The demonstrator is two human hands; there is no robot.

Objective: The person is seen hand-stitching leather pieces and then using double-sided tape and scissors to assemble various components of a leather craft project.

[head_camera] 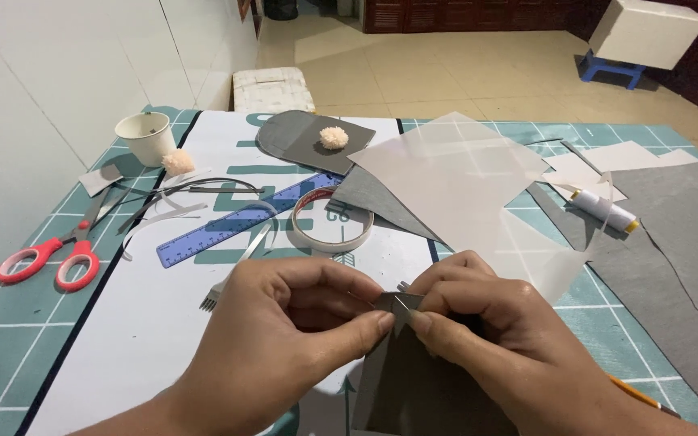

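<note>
Now both hands' fingers (381, 321) pinch the grey fabric piece (414, 379).

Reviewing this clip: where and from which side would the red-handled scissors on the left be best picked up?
Grip the red-handled scissors by the two red loops, coming in from the near left. They lie flat on the green cutting mat, loops toward the person and closed blades pointing away toward the white cup. The loops look clear of clutter; paper strips crowd the blade end. Both hands are busy pinching the grey piece.

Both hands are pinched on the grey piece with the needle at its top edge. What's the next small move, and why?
Probably draw the needle through. It sits at the top corner of the grey piece, pinched between the left hand and right hand, so the piece looks held firm.
</note>
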